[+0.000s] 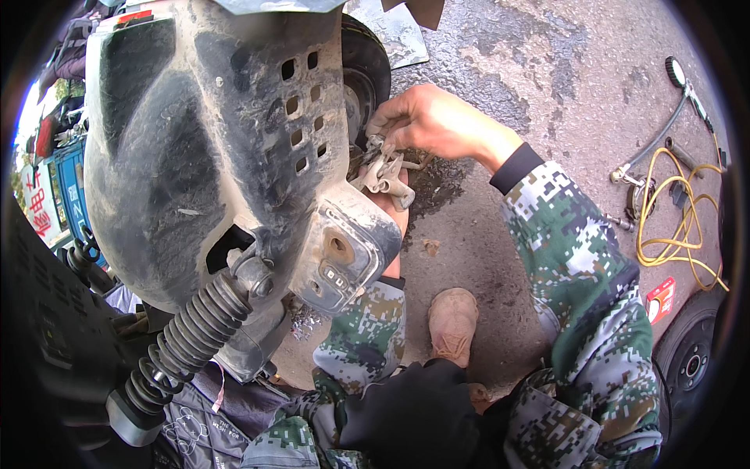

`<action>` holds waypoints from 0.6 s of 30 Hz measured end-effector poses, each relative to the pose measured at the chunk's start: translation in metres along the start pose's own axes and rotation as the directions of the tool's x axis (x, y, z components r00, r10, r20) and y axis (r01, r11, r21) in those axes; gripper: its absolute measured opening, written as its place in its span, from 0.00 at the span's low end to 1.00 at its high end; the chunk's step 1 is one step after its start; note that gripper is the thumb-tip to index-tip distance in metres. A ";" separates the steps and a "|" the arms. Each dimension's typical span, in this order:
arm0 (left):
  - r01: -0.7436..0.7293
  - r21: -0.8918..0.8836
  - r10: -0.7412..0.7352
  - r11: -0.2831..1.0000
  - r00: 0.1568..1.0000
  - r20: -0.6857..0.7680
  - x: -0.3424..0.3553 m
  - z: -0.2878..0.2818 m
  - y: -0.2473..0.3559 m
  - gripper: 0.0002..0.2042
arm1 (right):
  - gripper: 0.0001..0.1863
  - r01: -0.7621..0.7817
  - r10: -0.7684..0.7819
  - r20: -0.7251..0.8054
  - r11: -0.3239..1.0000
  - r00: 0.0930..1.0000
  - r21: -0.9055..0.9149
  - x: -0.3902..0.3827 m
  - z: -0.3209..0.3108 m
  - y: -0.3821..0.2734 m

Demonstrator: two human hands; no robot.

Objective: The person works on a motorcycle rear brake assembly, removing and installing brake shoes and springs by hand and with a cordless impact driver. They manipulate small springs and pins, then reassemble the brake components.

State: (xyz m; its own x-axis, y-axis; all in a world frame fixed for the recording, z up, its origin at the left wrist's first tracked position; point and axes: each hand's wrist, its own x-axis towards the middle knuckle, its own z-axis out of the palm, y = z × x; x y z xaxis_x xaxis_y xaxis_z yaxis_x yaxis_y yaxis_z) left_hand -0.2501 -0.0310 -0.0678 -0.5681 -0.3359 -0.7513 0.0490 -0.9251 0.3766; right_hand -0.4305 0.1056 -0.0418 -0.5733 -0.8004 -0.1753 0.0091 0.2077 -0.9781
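Observation:
A dirty grey metal bracket [381, 178] with a short tubular end sticks out beside the scooter's black-tyred wheel [364, 70]. My right hand [437, 119] reaches in from the right, its fingers bent and pinched together at the bracket's upper end, by the wheel. What exactly lies between the fingertips is too small to make out. From below comes my left hand [400, 209], under the bracket; its fingers are hidden behind the metal and the scooter's housing [344, 250]. A mud-streaked plastic fender [164, 180] fills the left side.
A coil-spring shock absorber [195, 324] stands at lower left. On the rough pavement at right lie a pressure gauge [676, 72] with its hose, a coiled yellow hose [664, 254], a red box [661, 300] and a loose wheel [694, 359]. My shoe [453, 320] is below the hands.

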 end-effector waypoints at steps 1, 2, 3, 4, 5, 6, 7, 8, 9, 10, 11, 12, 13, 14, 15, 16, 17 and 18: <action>-0.002 0.009 0.002 1.000 1.000 -0.016 0.000 0.000 0.000 0.23 | 0.17 0.022 -0.022 -0.018 1.000 1.000 -0.020 -0.001 0.001 0.000; -0.004 0.016 0.005 1.000 1.000 -0.031 0.000 0.000 0.001 0.23 | 0.17 0.044 -0.045 -0.020 0.998 0.999 -0.048 -0.002 0.002 0.000; 0.001 0.030 0.001 1.000 0.999 -0.051 0.000 0.000 0.001 0.23 | 0.17 0.061 -0.064 -0.040 0.996 0.997 -0.058 -0.002 0.003 -0.001; 0.014 -0.017 -0.015 1.000 0.998 -0.057 0.000 0.001 0.002 0.23 | 0.18 0.078 -0.082 -0.046 0.994 0.996 -0.074 -0.002 0.003 -0.002; 0.031 -0.059 -0.035 0.998 0.997 -0.065 0.001 0.002 0.003 0.23 | 0.18 0.073 -0.078 -0.044 0.992 0.996 -0.103 -0.002 0.003 -0.003; 0.048 -0.102 -0.055 0.994 0.996 -0.072 0.000 0.003 0.003 0.23 | 0.18 0.129 -0.135 -0.035 0.982 0.990 -0.135 -0.001 0.002 -0.004; 0.033 -0.081 -0.040 0.996 0.996 -0.080 0.001 0.005 0.003 0.23 | 0.19 0.159 -0.165 -0.018 0.971 0.986 -0.180 0.001 0.000 -0.006; 0.020 -0.060 -0.026 0.998 0.996 -0.088 -0.001 0.006 0.002 0.23 | 0.19 0.168 -0.175 -0.010 0.959 0.984 -0.229 0.002 -0.001 -0.007; 0.010 -0.035 -0.014 0.999 0.994 -0.108 -0.003 0.006 0.001 0.23 | 0.19 0.154 -0.154 0.018 0.963 0.988 -0.221 0.003 -0.003 -0.009; 0.011 -0.057 -0.018 0.998 0.993 -0.119 -0.002 0.007 0.001 0.24 | 0.19 0.122 -0.117 0.037 0.968 0.992 -0.221 0.003 -0.004 -0.009; 0.015 -0.076 -0.026 0.997 0.989 -0.146 -0.002 0.008 0.000 0.24 | 0.19 0.139 -0.131 0.049 0.968 0.990 -0.208 0.003 -0.005 -0.010; 0.018 -0.087 -0.028 0.996 0.993 -0.114 -0.002 0.007 0.000 0.24 | 0.18 0.108 -0.098 0.052 0.970 0.994 -0.218 0.004 -0.006 -0.009; 0.020 -0.095 -0.034 0.995 0.988 -0.147 -0.002 0.007 0.000 0.24 | 0.18 0.127 -0.120 0.049 0.968 0.992 -0.215 0.003 -0.006 -0.008; 0.023 -0.093 -0.034 0.995 0.992 -0.123 -0.002 0.006 0.000 0.24 | 0.18 0.151 -0.146 0.042 0.965 0.988 -0.213 0.003 -0.005 -0.006; 0.025 -0.090 -0.034 0.996 0.994 -0.101 -0.001 0.005 0.001 0.24 | 0.17 0.102 -0.097 0.036 0.985 0.995 -0.138 0.002 -0.004 -0.003; 0.015 -0.044 -0.017 0.999 0.999 -0.043 -0.001 0.004 0.002 0.24 | 0.17 0.053 -0.051 0.029 0.997 0.998 -0.062 0.000 -0.002 -0.001; 0.004 0.002 -0.004 1.000 1.000 0.016 -0.002 0.003 0.002 0.24 | 0.16 0.004 -0.004 0.024 1.000 1.000 0.014 -0.001 0.001 0.003; 0.005 0.025 -0.005 1.000 1.000 -0.007 -0.001 0.002 0.003 0.24 | 0.17 -0.036 0.034 0.019 0.994 0.999 0.108 -0.002 0.004 0.006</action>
State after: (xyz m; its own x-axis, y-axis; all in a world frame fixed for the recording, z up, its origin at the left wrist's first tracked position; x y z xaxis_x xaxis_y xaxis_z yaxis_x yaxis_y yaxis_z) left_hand -0.2511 -0.0327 -0.0646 -0.5627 -0.3329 -0.7567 0.0257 -0.9219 0.3865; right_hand -0.4257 0.1061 -0.0478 -0.5568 -0.8036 -0.2103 0.1180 0.1740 -0.9776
